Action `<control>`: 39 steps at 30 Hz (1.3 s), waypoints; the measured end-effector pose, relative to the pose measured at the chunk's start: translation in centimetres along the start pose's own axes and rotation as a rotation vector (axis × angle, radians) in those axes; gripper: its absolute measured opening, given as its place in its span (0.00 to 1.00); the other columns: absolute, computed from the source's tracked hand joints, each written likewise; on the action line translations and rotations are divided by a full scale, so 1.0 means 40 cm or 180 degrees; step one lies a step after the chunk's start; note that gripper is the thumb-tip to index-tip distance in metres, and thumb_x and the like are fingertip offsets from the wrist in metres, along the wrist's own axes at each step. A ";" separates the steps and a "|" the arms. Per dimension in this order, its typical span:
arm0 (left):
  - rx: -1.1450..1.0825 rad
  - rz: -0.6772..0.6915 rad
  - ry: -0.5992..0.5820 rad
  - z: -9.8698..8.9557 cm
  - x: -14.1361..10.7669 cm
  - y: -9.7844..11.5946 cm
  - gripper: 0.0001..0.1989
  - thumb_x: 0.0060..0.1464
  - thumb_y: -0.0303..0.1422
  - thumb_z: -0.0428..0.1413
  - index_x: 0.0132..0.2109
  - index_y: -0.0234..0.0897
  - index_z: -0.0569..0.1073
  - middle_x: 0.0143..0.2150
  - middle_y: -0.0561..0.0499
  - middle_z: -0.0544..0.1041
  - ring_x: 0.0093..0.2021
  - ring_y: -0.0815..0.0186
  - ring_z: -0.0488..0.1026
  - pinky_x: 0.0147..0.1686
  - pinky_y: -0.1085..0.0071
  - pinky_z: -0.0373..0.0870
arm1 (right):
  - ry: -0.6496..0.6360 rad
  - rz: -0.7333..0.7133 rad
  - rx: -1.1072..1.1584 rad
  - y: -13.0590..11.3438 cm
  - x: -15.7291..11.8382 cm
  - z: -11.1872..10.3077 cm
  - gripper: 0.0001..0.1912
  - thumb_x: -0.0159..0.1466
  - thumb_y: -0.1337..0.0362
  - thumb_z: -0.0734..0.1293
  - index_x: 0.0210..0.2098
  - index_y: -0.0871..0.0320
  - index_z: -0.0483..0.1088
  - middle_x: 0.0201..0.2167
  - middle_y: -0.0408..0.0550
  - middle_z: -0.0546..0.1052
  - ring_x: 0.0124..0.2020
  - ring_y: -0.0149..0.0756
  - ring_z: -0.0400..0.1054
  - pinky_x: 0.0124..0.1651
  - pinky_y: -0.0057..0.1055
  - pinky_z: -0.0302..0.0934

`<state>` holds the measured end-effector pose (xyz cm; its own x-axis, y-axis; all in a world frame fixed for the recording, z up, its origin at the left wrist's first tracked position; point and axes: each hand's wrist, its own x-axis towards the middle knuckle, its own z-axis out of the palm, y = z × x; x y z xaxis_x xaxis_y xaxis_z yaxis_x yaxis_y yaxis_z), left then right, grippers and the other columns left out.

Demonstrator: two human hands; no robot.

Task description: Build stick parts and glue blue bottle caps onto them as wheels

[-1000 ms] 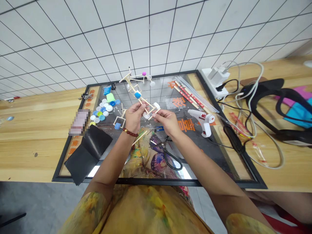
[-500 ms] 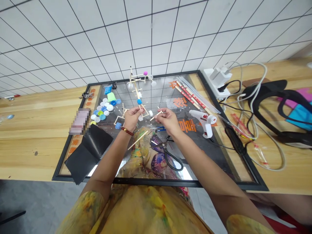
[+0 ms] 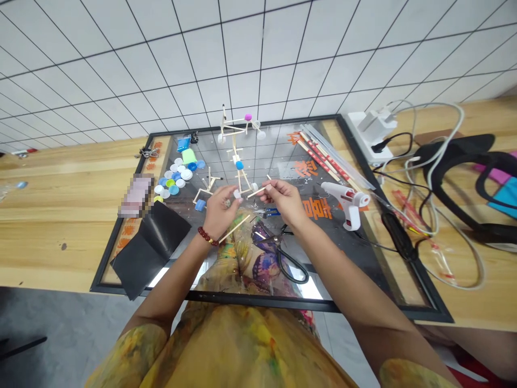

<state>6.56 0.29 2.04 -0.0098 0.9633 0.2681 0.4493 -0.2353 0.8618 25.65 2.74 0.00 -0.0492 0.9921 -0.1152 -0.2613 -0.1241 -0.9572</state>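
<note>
My left hand [image 3: 221, 211], with a beaded bracelet at its wrist, pinches a white bottle cap [image 3: 237, 194] at the near end of a wooden stick model [image 3: 235, 144]. That model carries a blue cap [image 3: 239, 165] and several pale caps. Closed on a thin wooden stick [image 3: 257, 192], my right hand [image 3: 284, 200] stays just right of the model's near end. A smaller stick frame [image 3: 207, 186] stands left of the model, with a blue cap [image 3: 200, 205] beside it. Below the hands lie a loose stick [image 3: 235, 228] and black-handled scissors [image 3: 278, 249].
Several bottle caps [image 3: 174, 181] are gathered at the left, near a black folded sheet [image 3: 139, 264]. A white glue gun [image 3: 348, 202] lies at the right. Chopsticks in red wrappers [image 3: 319, 156] rest behind it. A power strip [image 3: 369, 141] and tangled cables [image 3: 458, 121] sit farther right.
My left fingers have gone from the sticks by the blue cap down to the white cap at the near end. My right hand keeps its stick. The whole view has shifted slightly.
</note>
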 end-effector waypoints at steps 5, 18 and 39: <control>0.0125 -0.0039 -0.0439 -0.020 -0.048 0.011 0.06 0.55 0.32 0.59 0.36 0.41 0.81 0.36 0.49 0.83 0.36 0.63 0.78 0.39 0.67 0.73 | -0.0520 0.0065 -0.0145 -0.006 -0.022 0.017 0.23 0.48 0.44 0.77 0.33 0.55 0.77 0.25 0.43 0.79 0.26 0.31 0.71 0.32 0.30 0.66; 0.1369 -0.0242 -0.1002 -0.115 -0.166 0.020 0.09 0.58 0.28 0.55 0.36 0.39 0.80 0.32 0.51 0.79 0.33 0.66 0.74 0.35 0.71 0.66 | -0.1927 -0.1652 -0.3101 0.019 -0.026 -0.014 0.07 0.61 0.67 0.69 0.34 0.54 0.82 0.34 0.48 0.78 0.39 0.38 0.71 0.45 0.34 0.62; 0.3014 0.0274 -0.1651 -0.035 -0.150 0.055 0.12 0.61 0.29 0.49 0.41 0.34 0.77 0.41 0.41 0.77 0.45 0.55 0.75 0.38 0.63 0.70 | -0.2219 -0.2107 -0.4463 -0.008 -0.062 0.023 0.10 0.68 0.67 0.63 0.37 0.59 0.77 0.40 0.53 0.78 0.43 0.43 0.67 0.46 0.38 0.54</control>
<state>6.36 -6.19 2.94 0.3339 0.9378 -0.0948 0.9400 -0.3240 0.1065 24.98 0.29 0.84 -0.7717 0.6216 0.1346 0.5610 0.7650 -0.3162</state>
